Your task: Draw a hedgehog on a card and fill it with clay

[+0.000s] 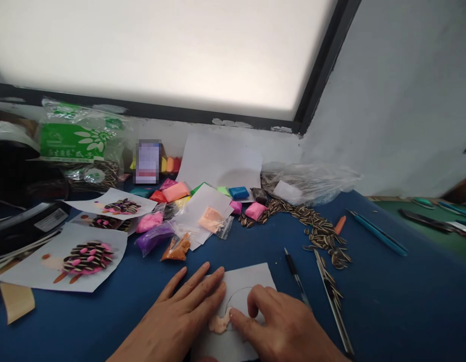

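Note:
A sheet of white paper (251, 275) with a thin drawn curved outline lies in front of me. My left hand (191, 306) rests flat on its left side, fingers stretched out. On the paper sits a flattened piece of pale peach modelling clay (219, 324), between my hands. My right hand (274, 322) presses its thumb onto the clay's right edge. Its index finger is bent and apart from the thumb; the other fingers are curled and partly hidden. Neither hand holds anything. An opened packet of peach clay (212, 219) lies on white paper beyond my hands.
Finished seed-covered hedgehog pictures (88, 259) lie left. Colourful clay packets (176, 191) crowd the back. Loose sunflower seeds (311, 221) spill from a clear bag (311, 183). A black pen (295, 271), silver tweezers (333, 301) and a blue tool (378, 234) lie right.

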{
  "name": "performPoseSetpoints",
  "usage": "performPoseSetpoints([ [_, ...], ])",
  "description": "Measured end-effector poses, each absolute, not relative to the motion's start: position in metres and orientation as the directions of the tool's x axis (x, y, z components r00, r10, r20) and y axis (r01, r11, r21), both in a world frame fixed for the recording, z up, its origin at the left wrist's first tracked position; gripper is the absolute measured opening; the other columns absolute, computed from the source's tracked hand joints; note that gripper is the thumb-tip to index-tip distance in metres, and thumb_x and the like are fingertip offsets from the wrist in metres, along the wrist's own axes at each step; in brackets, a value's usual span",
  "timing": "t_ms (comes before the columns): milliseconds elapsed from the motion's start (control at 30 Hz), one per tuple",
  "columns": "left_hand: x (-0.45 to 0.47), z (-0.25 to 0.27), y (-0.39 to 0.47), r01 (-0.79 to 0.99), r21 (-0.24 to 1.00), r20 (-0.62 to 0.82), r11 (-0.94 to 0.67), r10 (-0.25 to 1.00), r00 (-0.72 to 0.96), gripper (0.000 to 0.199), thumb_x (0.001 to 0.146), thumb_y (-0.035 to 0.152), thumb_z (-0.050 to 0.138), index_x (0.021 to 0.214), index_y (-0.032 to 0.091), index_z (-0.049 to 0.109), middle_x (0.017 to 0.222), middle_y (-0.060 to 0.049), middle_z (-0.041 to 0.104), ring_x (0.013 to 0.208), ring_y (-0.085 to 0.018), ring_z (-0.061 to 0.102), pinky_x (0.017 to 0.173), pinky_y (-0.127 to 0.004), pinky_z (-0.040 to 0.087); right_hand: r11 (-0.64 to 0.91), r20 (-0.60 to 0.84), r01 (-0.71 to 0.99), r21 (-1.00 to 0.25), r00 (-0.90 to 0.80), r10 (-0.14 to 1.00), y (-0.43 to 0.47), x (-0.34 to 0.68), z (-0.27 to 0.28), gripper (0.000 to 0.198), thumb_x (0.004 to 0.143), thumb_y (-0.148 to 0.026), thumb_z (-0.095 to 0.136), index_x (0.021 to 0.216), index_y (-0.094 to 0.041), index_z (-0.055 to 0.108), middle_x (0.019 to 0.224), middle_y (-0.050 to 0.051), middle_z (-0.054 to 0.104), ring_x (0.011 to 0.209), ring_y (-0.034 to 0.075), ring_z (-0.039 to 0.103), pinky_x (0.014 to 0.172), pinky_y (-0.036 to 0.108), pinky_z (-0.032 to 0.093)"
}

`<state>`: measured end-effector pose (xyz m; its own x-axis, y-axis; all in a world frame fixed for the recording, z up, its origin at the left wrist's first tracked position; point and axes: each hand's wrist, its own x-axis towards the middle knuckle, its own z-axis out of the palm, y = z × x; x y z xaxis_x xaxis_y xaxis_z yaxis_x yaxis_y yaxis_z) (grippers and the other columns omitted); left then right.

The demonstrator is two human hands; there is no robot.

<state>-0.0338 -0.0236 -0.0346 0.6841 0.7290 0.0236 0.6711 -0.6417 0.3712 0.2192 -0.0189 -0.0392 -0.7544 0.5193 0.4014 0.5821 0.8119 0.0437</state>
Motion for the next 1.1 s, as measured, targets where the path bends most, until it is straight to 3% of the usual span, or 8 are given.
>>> performPoseSetpoints([
  [167,-0.034,-0.037,-0.023,0.666,0.378,0.044,-0.643,0.731,0.681,0.082,0.09,0.038,0.08,0.16,0.033,0.037,0.166,-0.004,0.034,0.151,-0.037,0.035,0.121,-0.06,0.03,0.735,0.574,0.675,0.062,-0.627,0.527,-0.018,0.211,-0.057,0.035,0.1,-0.009,0.04,0.086,-0.023,0.068,0.071,0.002,0.054,0.055,0.018,0.045,0.051,0.029,0.032],
  [400,-0.033,-0.036,-0.023,0.665,0.363,0.031,-0.652,0.722,0.691,0.079,0.091,0.039,0.079,0.159,0.029,0.039,0.167,-0.006,0.033,0.152,-0.036,0.034,0.121,-0.061,0.03,0.771,0.622,0.637,-0.007,-0.6,0.502,-0.019,0.209,-0.057,0.041,0.112,-0.022,0.032,0.097,-0.028,0.07,0.073,0.0,0.053,0.055,0.017,0.044,0.051,0.029,0.029],
  [533,-0.033,-0.035,-0.023,0.665,0.382,0.045,-0.642,0.732,0.68,0.083,0.09,0.037,0.08,0.16,0.035,0.037,0.166,-0.004,0.034,0.151,-0.037,0.036,0.12,-0.062,0.03,0.763,0.591,0.646,0.024,-0.625,0.51,-0.021,0.203,-0.064,0.029,0.11,-0.027,0.043,0.093,-0.028,0.067,0.068,-0.001,0.053,0.054,0.017,0.045,0.05,0.027,0.029],
  [667,-0.033,-0.035,-0.022,0.67,0.375,0.04,-0.64,0.734,0.678,0.082,0.09,0.038,0.08,0.16,0.034,0.037,0.166,-0.004,0.034,0.151,-0.036,0.035,0.121,-0.06,0.031,0.764,0.599,0.637,0.1,-0.651,0.465,-0.022,0.204,-0.052,0.04,0.108,-0.015,0.036,0.082,-0.025,0.065,0.063,-0.001,0.051,0.05,0.018,0.043,0.047,0.031,0.027],
  [800,-0.032,-0.037,-0.021,0.668,0.366,0.043,-0.648,0.729,0.683,0.082,0.091,0.04,0.08,0.16,0.032,0.037,0.166,-0.004,0.033,0.151,-0.037,0.035,0.12,-0.06,0.032,0.805,0.526,0.579,0.134,-0.729,0.437,-0.022,0.21,-0.036,0.039,0.107,-0.011,0.037,0.085,-0.023,0.067,0.064,-0.001,0.054,0.05,0.016,0.047,0.047,0.031,0.031],
  [900,-0.032,-0.038,-0.021,0.672,0.361,0.04,-0.647,0.73,0.682,0.083,0.092,0.041,0.08,0.161,0.034,0.035,0.167,-0.004,0.032,0.151,-0.037,0.035,0.12,-0.061,0.032,0.805,0.505,0.586,0.096,-0.725,0.468,-0.021,0.212,-0.037,0.04,0.109,-0.016,0.039,0.081,-0.024,0.065,0.063,-0.002,0.054,0.05,0.016,0.048,0.047,0.031,0.031],
  [1000,-0.033,-0.039,-0.022,0.668,0.357,0.041,-0.653,0.726,0.687,0.079,0.094,0.048,0.076,0.161,0.031,0.036,0.167,-0.005,0.031,0.152,-0.038,0.033,0.12,-0.062,0.032,0.785,0.575,0.619,0.042,-0.657,0.488,-0.02,0.211,-0.044,0.045,0.111,-0.02,0.034,0.079,-0.023,0.064,0.062,-0.001,0.052,0.051,0.016,0.047,0.047,0.032,0.028],
  [1100,-0.034,-0.038,-0.022,0.663,0.357,0.039,-0.658,0.72,0.693,0.078,0.095,0.049,0.075,0.16,0.029,0.038,0.166,-0.005,0.032,0.151,-0.038,0.034,0.12,-0.061,0.032,0.781,0.58,0.623,0.055,-0.656,0.483,-0.019,0.211,-0.043,0.043,0.111,-0.017,0.033,0.088,-0.023,0.068,0.064,-0.001,0.055,0.051,0.016,0.047,0.048,0.032,0.029],
])
